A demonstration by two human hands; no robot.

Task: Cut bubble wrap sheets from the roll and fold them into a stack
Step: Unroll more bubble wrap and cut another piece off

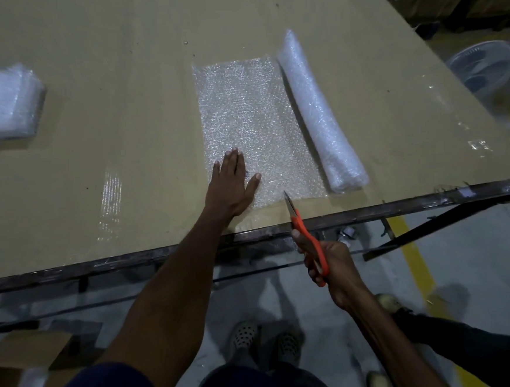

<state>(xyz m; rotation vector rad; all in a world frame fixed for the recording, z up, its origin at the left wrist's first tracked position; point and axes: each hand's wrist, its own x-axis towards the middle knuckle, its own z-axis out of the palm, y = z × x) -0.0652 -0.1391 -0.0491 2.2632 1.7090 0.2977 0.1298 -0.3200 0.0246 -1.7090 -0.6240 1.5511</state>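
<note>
1. Judging from the table (pixel 124 173), the job looks well under way: a stack of folded sheets (pixel 1 105) already sits at the far left, well apart from the working area.
2. A fresh length of bubble wrap (pixel 251 126) lies unrolled and flat, apparently still joined to the roll (pixel 317 112) along its right edge, so this sheet is not yet cut.
3. The left hand (pixel 231 183) lies flat on the near left corner of the unrolled sheet, fingers straight and spread, pressing it to the table.
4. The right hand (pixel 326 264) grips the orange handles of the scissors (pixel 298 220), fingers curled round them; the blade tips sit at the near edge of the sheet, between the left hand and the roll. Whether the blades are parted I cannot tell.
5. What seems to be left: cutting this sheet free, folding it, adding it to the stack, then repeating while the roll lasts.
6. The roll's long axis runs away from the person, leaning slightly left at its far end; its near end lies close to the table's front edge.
7. The scissors point away along much the same line, so the cut would likely run parallel to the roll.
</note>
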